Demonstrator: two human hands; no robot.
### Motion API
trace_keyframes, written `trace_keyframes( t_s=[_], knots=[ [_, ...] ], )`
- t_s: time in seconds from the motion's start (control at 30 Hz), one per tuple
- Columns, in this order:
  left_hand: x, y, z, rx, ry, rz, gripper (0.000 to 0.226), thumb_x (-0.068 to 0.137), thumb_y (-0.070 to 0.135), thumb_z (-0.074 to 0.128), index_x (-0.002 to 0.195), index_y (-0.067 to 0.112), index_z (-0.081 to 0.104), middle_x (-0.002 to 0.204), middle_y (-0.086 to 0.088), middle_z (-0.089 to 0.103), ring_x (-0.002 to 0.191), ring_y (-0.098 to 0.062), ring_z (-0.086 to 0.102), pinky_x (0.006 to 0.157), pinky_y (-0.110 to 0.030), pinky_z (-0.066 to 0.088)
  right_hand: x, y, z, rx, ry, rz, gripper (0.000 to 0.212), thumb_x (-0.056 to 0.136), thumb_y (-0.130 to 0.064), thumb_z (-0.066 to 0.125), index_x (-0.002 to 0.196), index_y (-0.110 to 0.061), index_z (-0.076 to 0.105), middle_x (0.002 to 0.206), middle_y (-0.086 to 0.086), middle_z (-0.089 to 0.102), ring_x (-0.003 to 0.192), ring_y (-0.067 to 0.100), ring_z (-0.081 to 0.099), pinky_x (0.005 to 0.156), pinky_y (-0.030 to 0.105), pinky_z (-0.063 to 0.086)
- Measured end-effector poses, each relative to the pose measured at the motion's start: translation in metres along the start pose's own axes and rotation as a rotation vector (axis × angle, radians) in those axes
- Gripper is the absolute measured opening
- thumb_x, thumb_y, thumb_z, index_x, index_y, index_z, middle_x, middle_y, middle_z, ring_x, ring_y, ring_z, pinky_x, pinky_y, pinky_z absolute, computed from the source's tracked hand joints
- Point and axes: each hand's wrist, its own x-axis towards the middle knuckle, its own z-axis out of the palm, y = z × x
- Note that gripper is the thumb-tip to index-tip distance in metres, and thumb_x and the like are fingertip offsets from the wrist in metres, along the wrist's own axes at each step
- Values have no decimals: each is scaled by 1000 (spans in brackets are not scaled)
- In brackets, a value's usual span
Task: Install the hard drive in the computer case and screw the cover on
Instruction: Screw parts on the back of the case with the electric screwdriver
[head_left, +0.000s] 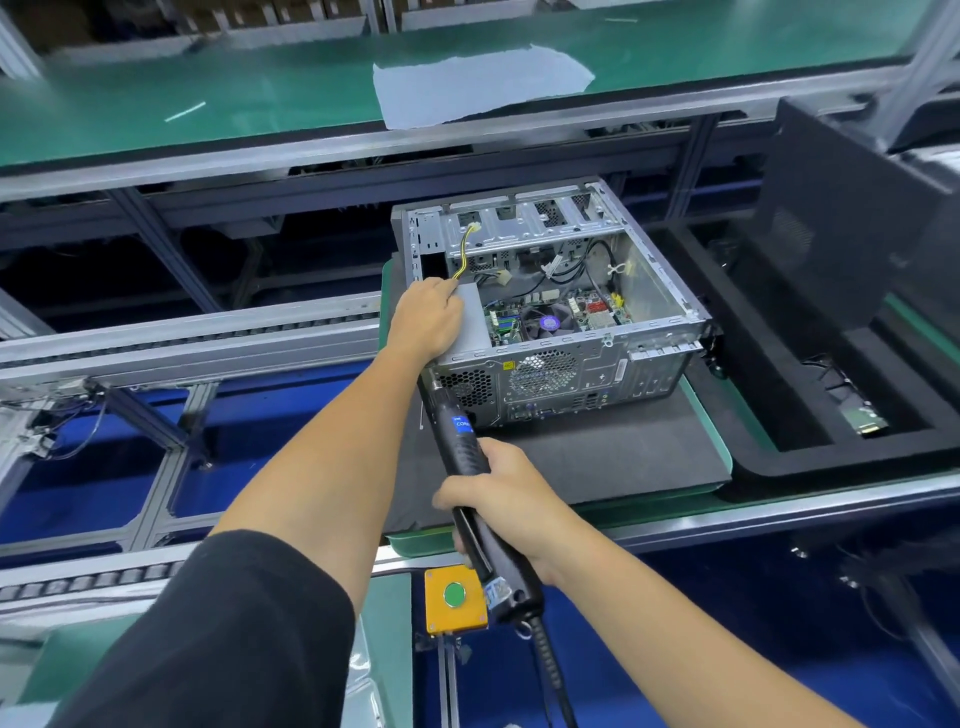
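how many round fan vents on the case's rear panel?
2 on the computer case: a large round vent mid-panel, and a smaller honeycomb vent left of it, partly hidden by the electric screwdriver.
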Motion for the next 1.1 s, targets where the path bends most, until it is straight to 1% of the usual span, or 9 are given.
trace_keyframes(
  t_s=[0.17,0.33,0.4,0.5,0.6,0.7,0.83,1.0,1.1],
  knots=[
    [-7,23,-5,-208,113,-123,28,87,16,42,69,-1,54,72,-11,54,66,-22,45,60,-34,35,-1,-38,-35,109,32,-113,22,79,-1,67,82,-11,48,63,12,50,45,24,51,44,30,45],
    [0,96,-9,-845,37,-332,36,94,26,44,63,13,55,48,7,53,42,-7,45,40,-15,33,2,-68,-83,175,94,-213,19,84,1,63,90,-6,46,64,11,49,44,23,51,43,29,45],
    [3,127,-5,-946,-71,-362,31,92,32,48,66,16,51,48,6,49,41,-11,44,39,-13,32,0,-74,-102,218,107,-229,17,85,0,62,91,-6,48,65,11,50,46,23,51,44,30,46],
    [11,168,10,-1009,-187,-353,28,91,37,50,77,14,56,66,-3,57,56,-17,52,58,-24,43,-2,-81,-133,270,137,-261,16,86,-1,62,94,-4,48,65,11,51,46,22,52,44,29,46],
    [26,214,31,-999,-172,-332,28,93,32,46,84,8,56,75,-11,55,60,-22,50,63,-30,43,-5,-83,-173,300,158,-289,16,87,-3,63,91,-4,48,60,9,54,46,22,52,44,29,46],
    [48,259,58,-860,-63,-303,27,92,24,47,69,11,51,81,-14,51,71,-23,46,68,-37,41,-14,-82,-227,249,147,-295,20,87,-10,69,93,-9,50,70,7,55,52,21,55,51,32,49],
    [79,319,113,-820,26,-360,33,92,24,46,62,9,43,67,-12,47,63,-21,42,61,-32,33,-24,-76,-316,153,114,-243,23,84,-7,70,97,-12,51,71,5,54,49,21,57,48,30,50],
    [101,375,192,-755,-122,-408,46,97,42,33,66,12,49,57,-1,55,50,-18,50,51,-22,37,-22,-55,-423,114,213,-200,24,78,-2,64,93,-10,48,66,7,53,43,24,51,43,29,45],
    [94,366,238,-558,-281,-349,41,96,28,40,64,7,56,50,-6,60,42,-19,54,48,-22,42,-17,-37,-464,126,219,-168,24,73,-6,66,89,-12,50,66,7,55,43,24,52,43,29,45]
  ],
)
